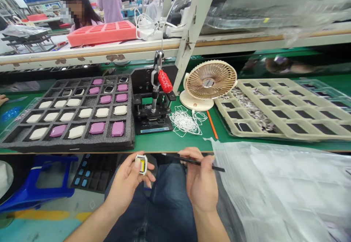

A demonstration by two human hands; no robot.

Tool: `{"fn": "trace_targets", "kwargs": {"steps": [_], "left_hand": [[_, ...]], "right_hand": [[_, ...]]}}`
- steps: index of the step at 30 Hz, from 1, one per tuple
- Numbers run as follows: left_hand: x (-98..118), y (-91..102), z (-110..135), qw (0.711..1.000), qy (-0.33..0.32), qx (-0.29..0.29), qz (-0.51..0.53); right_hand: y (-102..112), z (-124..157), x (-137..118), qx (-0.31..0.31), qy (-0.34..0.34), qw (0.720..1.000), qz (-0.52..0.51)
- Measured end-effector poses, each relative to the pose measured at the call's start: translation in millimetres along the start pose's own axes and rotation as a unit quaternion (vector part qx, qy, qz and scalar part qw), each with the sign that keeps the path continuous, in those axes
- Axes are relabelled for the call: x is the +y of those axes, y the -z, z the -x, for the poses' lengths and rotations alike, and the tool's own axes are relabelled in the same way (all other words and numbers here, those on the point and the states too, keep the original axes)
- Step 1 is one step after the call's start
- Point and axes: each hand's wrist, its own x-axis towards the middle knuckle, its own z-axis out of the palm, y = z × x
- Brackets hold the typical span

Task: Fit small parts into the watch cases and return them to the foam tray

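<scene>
Between the thumb and fingers of my left hand is a small white watch case, its open side showing a yellow part inside. My right hand grips a thin black stick-like tool, probably tweezers, though its exact kind is unclear. The tool's tip points left toward the watch case and stays apart from it. Both hands are over my lap, in front of the bench edge. Beyond my left hand lies a grey foam tray with white and purple watch cases in its compartments.
A black press with a red handle stands mid-bench, beside a fan, a coiled white cable and an orange stick. Cream trays lie right, above plastic sheeting. A blue stool is lower left. People work beyond.
</scene>
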Motion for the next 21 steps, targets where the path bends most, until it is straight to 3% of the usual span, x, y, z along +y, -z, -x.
{"fn": "trace_targets", "kwargs": {"steps": [4,11,16,21], "left_hand": [[-2.2,-2.0,0.6,0.999,0.010,-0.015,-0.035],[0.2,-6.0,3.4,0.991,0.011,0.006,-0.130],[2.4,-4.8,5.6,0.985,0.008,0.032,-0.170],[1.4,-2.7,7.3,0.977,0.012,0.024,-0.210]], "right_hand": [[3.3,9.3,5.7,-0.078,-0.060,0.995,0.009],[-9.9,31.1,8.8,-0.242,0.127,0.958,0.083],[-4.8,31.6,15.8,-0.274,0.213,0.933,0.100],[-5.5,32.6,15.8,-0.284,0.234,0.923,0.108]]}}
